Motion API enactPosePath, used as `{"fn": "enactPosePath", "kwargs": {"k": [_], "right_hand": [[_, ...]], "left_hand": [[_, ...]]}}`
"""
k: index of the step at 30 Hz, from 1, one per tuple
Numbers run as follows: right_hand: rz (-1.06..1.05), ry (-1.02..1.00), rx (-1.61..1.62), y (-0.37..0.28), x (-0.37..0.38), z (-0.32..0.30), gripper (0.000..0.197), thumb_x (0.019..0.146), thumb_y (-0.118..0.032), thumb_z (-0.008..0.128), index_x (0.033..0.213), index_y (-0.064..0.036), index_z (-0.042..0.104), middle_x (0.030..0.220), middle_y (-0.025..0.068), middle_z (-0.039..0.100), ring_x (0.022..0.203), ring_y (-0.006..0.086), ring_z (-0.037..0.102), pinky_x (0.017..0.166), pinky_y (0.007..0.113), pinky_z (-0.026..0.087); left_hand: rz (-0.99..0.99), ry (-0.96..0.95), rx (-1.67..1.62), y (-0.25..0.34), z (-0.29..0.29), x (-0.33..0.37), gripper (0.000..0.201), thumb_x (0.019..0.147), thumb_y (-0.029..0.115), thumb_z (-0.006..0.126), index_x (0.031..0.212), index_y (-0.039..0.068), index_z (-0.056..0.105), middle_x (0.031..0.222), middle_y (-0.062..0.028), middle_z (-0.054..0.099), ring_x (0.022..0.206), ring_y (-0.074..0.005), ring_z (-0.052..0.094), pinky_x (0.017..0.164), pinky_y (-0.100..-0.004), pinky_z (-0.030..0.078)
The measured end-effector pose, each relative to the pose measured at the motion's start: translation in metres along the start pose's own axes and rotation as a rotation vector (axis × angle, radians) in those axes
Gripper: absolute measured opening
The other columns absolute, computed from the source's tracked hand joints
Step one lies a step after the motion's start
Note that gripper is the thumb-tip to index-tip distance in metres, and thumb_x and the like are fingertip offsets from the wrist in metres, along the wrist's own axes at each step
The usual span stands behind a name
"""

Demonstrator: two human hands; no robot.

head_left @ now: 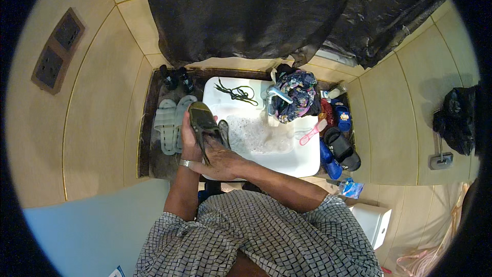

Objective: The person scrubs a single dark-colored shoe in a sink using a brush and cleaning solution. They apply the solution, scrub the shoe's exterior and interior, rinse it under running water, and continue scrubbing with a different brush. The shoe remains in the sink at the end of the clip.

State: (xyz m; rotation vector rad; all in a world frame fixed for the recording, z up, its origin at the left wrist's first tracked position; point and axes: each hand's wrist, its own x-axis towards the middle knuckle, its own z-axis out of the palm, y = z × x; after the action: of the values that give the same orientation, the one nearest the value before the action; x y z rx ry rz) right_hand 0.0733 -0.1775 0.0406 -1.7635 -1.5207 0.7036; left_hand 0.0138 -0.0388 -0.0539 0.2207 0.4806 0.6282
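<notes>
Over the left side of the white sink (pixel 307 160), I hold a dark olive shoe (pixel 201 115) tilted upward. My left hand (pixel 188 134), with a metal watch at its wrist, is closed along the shoe's left side. Crossing from the right, my right hand (pixel 219 158) is closed at the shoe's lower end; some of its fingers are hidden. Beside it, a second dark shoe (pixel 224 132) leans partly in the sink. Foamy water (pixel 264 133) fills the basin. Dark shoelaces (pixel 237 94) lie loose on the sink's back left ledge.
A faucet (pixel 279 94) stands at the back, beside bunched floral cloth (pixel 298 92). A pink brush (pixel 312 132) rests on the right rim. Pale slippers (pixel 166 125) line the left counter; black slides (pixel 342 149) and blue footwear (pixel 329 159) sit at right. A black sheet (pixel 246 15) hangs behind.
</notes>
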Motion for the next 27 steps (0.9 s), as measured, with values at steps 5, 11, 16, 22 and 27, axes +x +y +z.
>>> {"fn": "enactPosePath", "kwargs": {"k": [5, 11, 16, 22, 27], "right_hand": [[0.380, -0.483, 0.086, 0.009, 0.067, -0.031, 0.097, 0.091, -0.079, 0.039, 0.144, 0.0015, 0.052, 0.148, 0.0332, 0.049, 0.135, 0.0485, 0.051, 0.116, 0.049, 0.039], [0.193, -0.400, 0.229, 0.012, 0.020, -0.018, 0.098, 0.089, -0.058, 0.063, 0.153, 0.0084, 0.029, 0.148, 0.0378, 0.044, 0.143, 0.0455, 0.042, 0.118, 0.049, 0.035], [0.406, -0.469, 0.125, 0.005, 0.043, -0.026, 0.103, 0.090, -0.073, 0.052, 0.146, 0.0133, 0.042, 0.144, 0.0376, 0.050, 0.139, 0.0454, 0.047, 0.116, 0.047, 0.038], [0.316, -0.438, 0.182, 0.020, 0.034, -0.029, 0.113, 0.089, -0.079, 0.047, 0.154, 0.0111, 0.028, 0.151, 0.0399, 0.040, 0.144, 0.0479, 0.041, 0.121, 0.045, 0.033], [0.248, -0.330, 0.009, 0.011, 0.008, -0.012, 0.109, 0.091, -0.077, 0.045, 0.154, 0.0104, 0.030, 0.150, 0.0394, 0.040, 0.139, 0.0503, 0.046, 0.115, 0.050, 0.040]], "left_hand": [[0.080, -0.097, -0.100, -0.036, -0.013, 0.004, 0.052, 0.098, 0.056, 0.059, 0.126, 0.013, 0.062, 0.114, -0.0124, 0.071, 0.099, -0.0325, 0.070, 0.087, -0.0541, 0.060], [-0.069, -0.033, -0.004, -0.009, -0.035, 0.008, 0.051, 0.097, 0.054, 0.062, 0.127, 0.014, 0.062, 0.115, -0.0113, 0.070, 0.100, -0.0327, 0.070, 0.087, -0.0528, 0.060], [-0.025, -0.080, -0.008, -0.022, -0.039, 0.009, 0.055, 0.100, 0.051, 0.059, 0.141, 0.014, 0.053, 0.126, -0.0120, 0.067, 0.108, -0.0328, 0.067, 0.090, -0.0506, 0.059], [-0.023, -0.070, -0.010, -0.040, -0.042, 0.017, 0.055, 0.100, 0.056, 0.055, 0.130, 0.010, 0.059, 0.113, -0.0149, 0.070, 0.102, -0.0348, 0.070, 0.085, -0.0520, 0.061], [-0.171, -0.021, 0.037, -0.010, -0.015, 0.007, 0.058, 0.100, 0.056, 0.054, 0.128, 0.005, 0.062, 0.116, -0.0166, 0.069, 0.108, -0.0386, 0.068, 0.095, -0.0565, 0.058]]}}
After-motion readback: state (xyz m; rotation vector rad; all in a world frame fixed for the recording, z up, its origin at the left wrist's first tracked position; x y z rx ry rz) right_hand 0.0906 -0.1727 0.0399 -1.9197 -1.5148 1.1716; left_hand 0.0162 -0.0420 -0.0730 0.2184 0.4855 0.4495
